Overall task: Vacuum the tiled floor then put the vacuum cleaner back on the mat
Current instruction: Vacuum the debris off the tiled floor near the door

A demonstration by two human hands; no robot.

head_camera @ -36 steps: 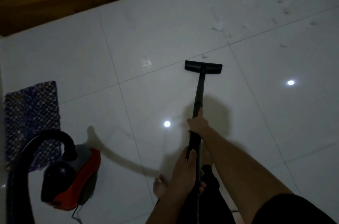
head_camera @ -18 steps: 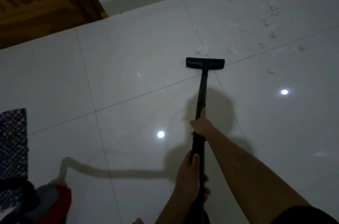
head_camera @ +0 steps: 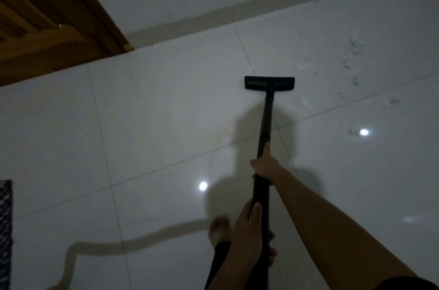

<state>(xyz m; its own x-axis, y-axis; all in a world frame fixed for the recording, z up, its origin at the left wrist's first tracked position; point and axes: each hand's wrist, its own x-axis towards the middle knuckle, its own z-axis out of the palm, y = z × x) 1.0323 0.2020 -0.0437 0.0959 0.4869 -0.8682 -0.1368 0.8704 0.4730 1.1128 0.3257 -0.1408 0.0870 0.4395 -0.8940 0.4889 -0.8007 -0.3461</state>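
**Vacuuming under way, debris still ahead of the nozzle**

We see a pale tiled floor (head_camera: pixel 154 123) filling most of the dim view. A black vacuum wand (head_camera: pixel 264 128) runs away from us down to its flat floor nozzle (head_camera: pixel 269 83), which rests on the tiles. Our right hand (head_camera: pixel 266 165) is clenched around the wand partway down; our left hand (head_camera: pixel 249 235), nearer our body, grasps its upper end. Beyond and to the right of the right hand, white scraps of debris (head_camera: pixel 351 56) lie scattered, so we judge the vacuuming unfinished. Far to the left of the left hand, a sliver of the patterned mat (head_camera: pixel 5 230) shows at the frame edge. The cleaner's body is out of view, so its return remains to be done.
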